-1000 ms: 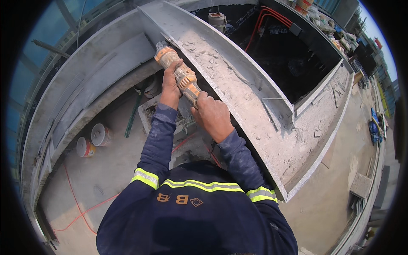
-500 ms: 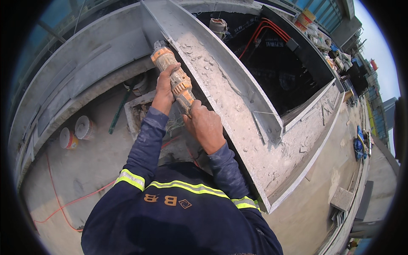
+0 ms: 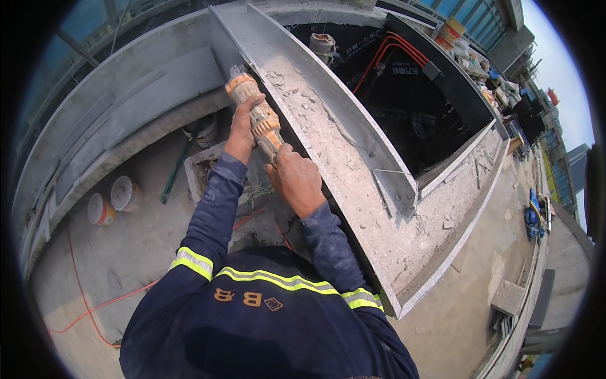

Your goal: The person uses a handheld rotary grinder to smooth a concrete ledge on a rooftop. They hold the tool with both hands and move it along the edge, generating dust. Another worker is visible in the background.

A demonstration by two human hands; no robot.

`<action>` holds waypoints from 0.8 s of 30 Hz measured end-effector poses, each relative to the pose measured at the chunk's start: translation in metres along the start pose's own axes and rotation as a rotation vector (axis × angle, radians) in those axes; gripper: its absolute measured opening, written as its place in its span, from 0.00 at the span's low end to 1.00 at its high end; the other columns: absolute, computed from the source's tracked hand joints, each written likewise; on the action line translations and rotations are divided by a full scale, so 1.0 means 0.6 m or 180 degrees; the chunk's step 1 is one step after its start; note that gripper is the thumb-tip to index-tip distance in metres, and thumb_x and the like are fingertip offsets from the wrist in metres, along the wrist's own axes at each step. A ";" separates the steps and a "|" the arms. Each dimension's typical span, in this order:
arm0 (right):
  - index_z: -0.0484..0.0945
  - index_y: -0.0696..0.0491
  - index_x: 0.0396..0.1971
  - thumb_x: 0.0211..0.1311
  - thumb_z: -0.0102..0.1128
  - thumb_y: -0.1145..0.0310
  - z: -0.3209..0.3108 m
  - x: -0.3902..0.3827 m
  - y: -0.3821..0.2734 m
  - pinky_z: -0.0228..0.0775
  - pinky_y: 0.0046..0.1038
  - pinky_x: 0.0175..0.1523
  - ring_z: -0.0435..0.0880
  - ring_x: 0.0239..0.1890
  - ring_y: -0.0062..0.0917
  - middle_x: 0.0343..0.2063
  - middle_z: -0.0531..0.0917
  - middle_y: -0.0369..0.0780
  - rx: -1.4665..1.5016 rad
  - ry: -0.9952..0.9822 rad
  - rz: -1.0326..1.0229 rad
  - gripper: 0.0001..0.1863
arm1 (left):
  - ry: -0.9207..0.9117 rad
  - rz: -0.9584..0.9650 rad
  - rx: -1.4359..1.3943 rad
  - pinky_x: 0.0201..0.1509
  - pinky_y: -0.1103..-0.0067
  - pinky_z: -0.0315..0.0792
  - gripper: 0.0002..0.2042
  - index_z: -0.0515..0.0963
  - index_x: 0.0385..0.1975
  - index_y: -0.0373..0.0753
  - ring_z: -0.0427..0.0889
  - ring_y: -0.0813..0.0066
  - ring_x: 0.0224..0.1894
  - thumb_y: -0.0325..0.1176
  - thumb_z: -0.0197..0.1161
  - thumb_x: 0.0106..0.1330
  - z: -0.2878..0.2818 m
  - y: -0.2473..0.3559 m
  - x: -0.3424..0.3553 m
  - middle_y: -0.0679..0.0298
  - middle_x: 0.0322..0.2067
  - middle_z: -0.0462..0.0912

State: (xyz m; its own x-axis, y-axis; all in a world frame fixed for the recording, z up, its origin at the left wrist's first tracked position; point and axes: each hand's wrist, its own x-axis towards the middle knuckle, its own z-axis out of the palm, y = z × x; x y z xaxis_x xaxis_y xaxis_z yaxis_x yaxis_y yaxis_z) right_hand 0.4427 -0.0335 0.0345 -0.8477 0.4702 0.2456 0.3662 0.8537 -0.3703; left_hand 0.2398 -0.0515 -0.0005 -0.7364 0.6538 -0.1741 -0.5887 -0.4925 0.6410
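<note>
An orange, dust-covered power tool (image 3: 255,111) is pressed against the near edge of a rough concrete ledge (image 3: 341,164). My left hand (image 3: 240,129) wraps around the tool's front body near its head. My right hand (image 3: 295,179) grips the rear handle of the same tool, lower and to the right. Both arms wear dark blue sleeves with reflective yellow bands. The tool's working end is hidden against the ledge and a grey metal beam (image 3: 252,31).
Two small buckets (image 3: 113,201) stand on the concrete floor at left, with a red cable (image 3: 82,297) trailing past them. A dark pit with red conduits (image 3: 391,57) lies beyond the ledge. A green-handled tool (image 3: 175,170) leans by a square floor opening.
The view has shifted slightly, so hands and tool sit a little lower and further left in the picture. Both hands keep the same grip on the tool at the ledge.
</note>
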 end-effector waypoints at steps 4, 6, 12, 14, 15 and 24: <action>0.73 0.61 0.36 0.56 0.71 0.60 -0.020 -0.015 -0.008 0.81 0.39 0.34 0.88 0.29 0.43 0.27 0.85 0.50 -0.0055 -0.0103 0.0019 0.21 | 0.0024 -0.0012 -0.0054 0.29 0.66 0.83 0.16 0.75 0.39 0.35 0.83 0.64 0.25 0.35 0.72 0.57 0.008 -0.001 -0.017 0.60 0.27 0.79; 0.73 0.60 0.36 0.56 0.71 0.59 -0.026 -0.024 -0.009 0.81 0.39 0.33 0.88 0.28 0.43 0.27 0.85 0.49 -0.0081 -0.0068 0.0000 0.21 | -0.0017 -0.0009 -0.0108 0.28 0.66 0.82 0.16 0.75 0.39 0.35 0.83 0.63 0.24 0.35 0.72 0.57 0.013 -0.002 -0.029 0.59 0.26 0.79; 0.70 0.59 0.36 0.58 0.69 0.57 -0.030 -0.040 -0.003 0.78 0.44 0.31 0.86 0.27 0.47 0.25 0.84 0.52 0.0004 -0.0034 -0.0007 0.22 | 0.0095 0.0077 0.0010 0.27 0.66 0.82 0.16 0.75 0.39 0.33 0.83 0.63 0.23 0.34 0.71 0.58 0.028 -0.002 -0.056 0.58 0.26 0.79; 0.70 0.59 0.36 0.59 0.69 0.57 -0.033 -0.043 -0.003 0.77 0.44 0.31 0.86 0.27 0.47 0.25 0.84 0.52 -0.0001 -0.0038 -0.0017 0.21 | 0.0095 0.0094 0.0019 0.27 0.66 0.82 0.15 0.75 0.38 0.33 0.83 0.62 0.23 0.35 0.71 0.58 0.028 -0.003 -0.059 0.58 0.26 0.79; 0.70 0.58 0.36 0.59 0.69 0.57 -0.034 -0.043 -0.005 0.77 0.44 0.31 0.86 0.27 0.47 0.25 0.84 0.52 0.0001 -0.0050 -0.0008 0.21 | 0.0086 0.0092 0.0002 0.27 0.66 0.82 0.15 0.75 0.38 0.33 0.84 0.62 0.24 0.35 0.71 0.59 0.028 -0.003 -0.059 0.58 0.26 0.79; 0.69 0.58 0.36 0.58 0.70 0.59 -0.042 -0.044 -0.008 0.78 0.44 0.30 0.86 0.26 0.47 0.25 0.83 0.51 0.0092 -0.0064 0.0089 0.21 | 0.0187 -0.0014 0.0010 0.26 0.66 0.82 0.14 0.75 0.37 0.34 0.84 0.61 0.23 0.36 0.70 0.59 0.034 -0.004 -0.066 0.56 0.26 0.80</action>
State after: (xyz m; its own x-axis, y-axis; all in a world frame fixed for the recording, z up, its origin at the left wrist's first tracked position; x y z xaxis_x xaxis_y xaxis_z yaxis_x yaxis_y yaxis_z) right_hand 0.4731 -0.0443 0.0525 -0.8450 0.4888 0.2169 0.3788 0.8334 -0.4025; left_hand 0.2770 -0.0646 0.0202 -0.7521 0.6211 -0.2205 -0.5911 -0.4877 0.6424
